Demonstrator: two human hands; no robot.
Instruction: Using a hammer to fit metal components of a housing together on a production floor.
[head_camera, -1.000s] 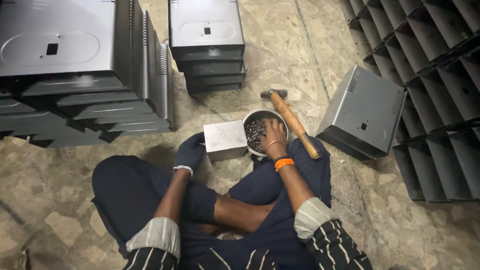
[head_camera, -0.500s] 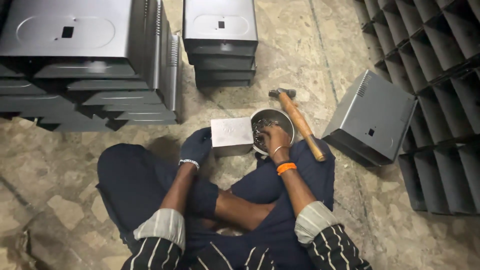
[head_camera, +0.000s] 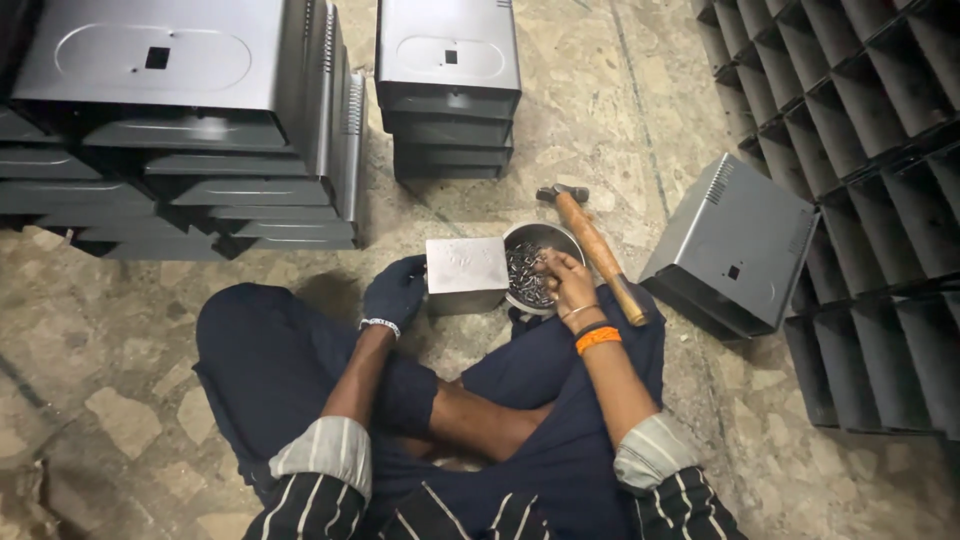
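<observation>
Head view: I look straight down on a person sitting cross-legged on a stone floor (head_camera: 120, 400), dark trousers, striped sleeves rolled to the elbows.
Left hand: the left hand (head_camera: 395, 292) wears a dark glove with a beaded band at the wrist; its fingers are curled against the left side of a small metal block (head_camera: 467, 270) — I read it as a steadying grip, though the fingertips are hidden behind the block.
Right hand: the right hand (head_camera: 566, 283) is bare, with an orange band and a thin bangle at the wrist; its fingers are bunched together and dipped into a round metal tin (head_camera: 525, 240), pinched over the small dark screws (head_camera: 522, 280) inside. I cannot tell whether any one screw is actually caught between them.
Tin: it sits on the floor just in front of the knees, touching the right side of the block.
Hammer: a wooden-handled hammer (head_camera: 598, 255) lies slanted just right of the tin, head away from the person, handle end resting on the right thigh — no hand on it.
Surroundings: grey sheet-metal cases (head_camera: 180, 110) are stacked at upper left, a second, shorter stack (head_camera: 447, 90) at top centre, one loose case (head_camera: 735, 245) lies tilted at the right, and rows of nested cases (head_camera: 860, 150) fill the right edge.
</observation>
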